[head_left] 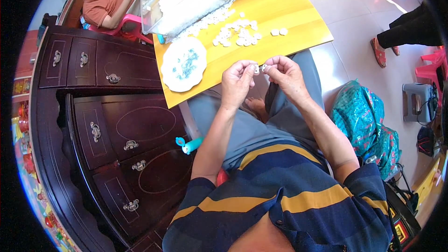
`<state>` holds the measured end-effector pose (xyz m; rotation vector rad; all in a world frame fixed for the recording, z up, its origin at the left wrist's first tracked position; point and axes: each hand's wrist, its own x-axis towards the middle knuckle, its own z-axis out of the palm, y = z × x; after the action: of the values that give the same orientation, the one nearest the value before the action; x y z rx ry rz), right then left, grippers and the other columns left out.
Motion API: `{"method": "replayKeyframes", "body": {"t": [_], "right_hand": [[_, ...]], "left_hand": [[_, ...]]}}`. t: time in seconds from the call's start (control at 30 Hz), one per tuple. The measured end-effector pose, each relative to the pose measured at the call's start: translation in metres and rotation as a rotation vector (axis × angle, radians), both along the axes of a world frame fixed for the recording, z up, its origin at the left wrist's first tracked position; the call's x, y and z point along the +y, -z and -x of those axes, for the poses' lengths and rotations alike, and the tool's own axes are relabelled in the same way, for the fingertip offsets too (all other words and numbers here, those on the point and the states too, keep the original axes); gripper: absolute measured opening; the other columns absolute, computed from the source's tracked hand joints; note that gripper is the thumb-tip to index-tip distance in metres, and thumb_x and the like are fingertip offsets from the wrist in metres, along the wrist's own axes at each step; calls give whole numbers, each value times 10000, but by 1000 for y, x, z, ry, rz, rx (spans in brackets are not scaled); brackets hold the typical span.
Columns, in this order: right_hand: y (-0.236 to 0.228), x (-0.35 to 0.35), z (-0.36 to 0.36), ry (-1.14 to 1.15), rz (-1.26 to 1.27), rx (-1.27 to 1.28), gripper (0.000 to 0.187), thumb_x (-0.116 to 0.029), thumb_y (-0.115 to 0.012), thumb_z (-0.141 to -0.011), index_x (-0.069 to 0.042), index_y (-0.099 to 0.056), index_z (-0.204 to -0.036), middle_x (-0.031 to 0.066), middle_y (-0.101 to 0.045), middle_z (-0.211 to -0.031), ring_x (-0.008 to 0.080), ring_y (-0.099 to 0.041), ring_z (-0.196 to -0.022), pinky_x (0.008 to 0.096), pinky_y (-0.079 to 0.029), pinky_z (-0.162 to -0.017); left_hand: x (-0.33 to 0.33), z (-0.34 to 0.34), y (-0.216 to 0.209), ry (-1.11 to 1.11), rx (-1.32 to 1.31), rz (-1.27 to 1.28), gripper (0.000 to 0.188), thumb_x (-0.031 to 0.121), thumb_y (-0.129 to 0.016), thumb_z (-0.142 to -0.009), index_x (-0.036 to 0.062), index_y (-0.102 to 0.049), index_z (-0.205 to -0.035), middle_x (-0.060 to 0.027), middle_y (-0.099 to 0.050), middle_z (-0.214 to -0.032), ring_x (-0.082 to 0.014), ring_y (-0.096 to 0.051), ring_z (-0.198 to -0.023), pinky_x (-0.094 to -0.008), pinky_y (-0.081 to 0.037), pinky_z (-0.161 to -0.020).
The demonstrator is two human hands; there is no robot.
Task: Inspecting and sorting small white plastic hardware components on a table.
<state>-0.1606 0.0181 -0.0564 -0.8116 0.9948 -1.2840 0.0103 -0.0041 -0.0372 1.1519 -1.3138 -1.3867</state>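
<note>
The person is wearing a short-sleeved navy shirt with broad mustard-yellow stripes running across its body and sleeves. Its front is falling open at the neck, beside a small dark button. Plain grey trousers are covering both legs.

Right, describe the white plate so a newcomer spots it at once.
Find the yellow table at the picture's top. Near its left edge, just below the clear plastic bin, lies the white plate. Its wavy rim and the small bluish pieces in it set it apart from the loose white pieces to its right.
</note>
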Motion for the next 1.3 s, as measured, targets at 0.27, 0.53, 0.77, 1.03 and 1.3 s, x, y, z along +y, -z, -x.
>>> {"method": "replayKeyframes", "body": {"t": [0.27, 0.53, 0.77, 1.03, 1.3], "right_hand": [[5, -1, 0, 7, 13, 39, 115, -63, -690, -929, 6, -666, -1018, -10, -655, -818, 53, -592, -702, 201, -497, -635], [2, 0, 2, 2, 2, 83, 111, -61, -692, -925, 3, -668, -1013, -17, -655, -815, 49, -591, -703, 201, -494, -632], [2, -2, 2, 14, -9, 65, 105, -54, -688, -922, 6, -667, -1005, -16, -657, -812, 50, -592, -698, 202, -499, -634], [6, -1, 1, 0, 13, 104, 102, -43, -691, -917, 4, -672, -1005, -16, -659, -815, 45, -597, -706, 195, -499, -635], [6, 0, 0, -38, 7, 135, 108, -68, -703, -931, -6, -679, -1017, -25, -665, -829, 35, -579, -709, 183, -474, -634]], "left_hand": [[2, 1, -1, 1, -29, -15, 139, 88, -637, -987, -11, -695, -1067, -30, -692, -865, -39, -550, -608, -185, -478, -559], [0, 1, -3, 12, -69, 3, 140, 80, -641, -983, -16, -698, -1068, -9, -677, -851, -33, -547, -610, -179, -468, -558], [-2, -2, -1, 6, -97, 14, 136, 79, -646, -981, -15, -703, -1061, -13, -689, -856, -37, -591, -652, -183, -489, -551], [-2, 1, 0, 5, -183, 40, 141, 94, -655, -979, -1, -716, -1063, 9, -679, -841, -28, -545, -616, -180, -469, -557], [-3, -1, 0, 57, -243, 45, 152, 109, -657, -977, 7, -727, -1065, 18, -682, -839, -25, -542, -619, -179, -457, -554]]}}
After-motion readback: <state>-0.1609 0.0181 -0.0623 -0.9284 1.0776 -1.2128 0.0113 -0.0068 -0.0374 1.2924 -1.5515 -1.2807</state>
